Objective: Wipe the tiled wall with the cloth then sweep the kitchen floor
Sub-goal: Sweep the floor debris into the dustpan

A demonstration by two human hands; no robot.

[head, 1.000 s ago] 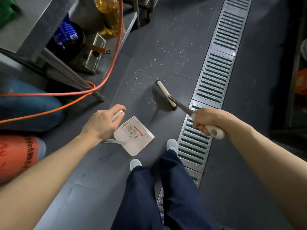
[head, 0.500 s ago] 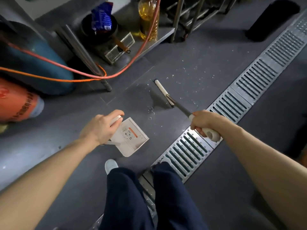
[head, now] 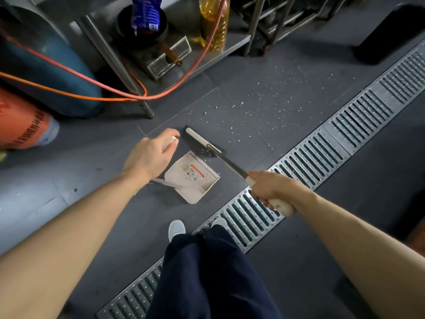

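Drawn in since a second ago, the broom head (head: 202, 141) now sits just beside the dustpan (head: 192, 177) lip, at its 12 o'clock.

From left: the left hand (head: 150, 155) is clenched round the pan's upright handle; the pan rests on the dark floor (head: 69, 171) with a few bits inside; the right hand (head: 269, 186) grasps the broom's white grip above the drain grate (head: 322, 153). White crumbs (head: 264, 100) scatter toward 1 o'clock, so sweeping looks under way but unfinished. No cloth or tiled wall is visible; that step cannot be judged.
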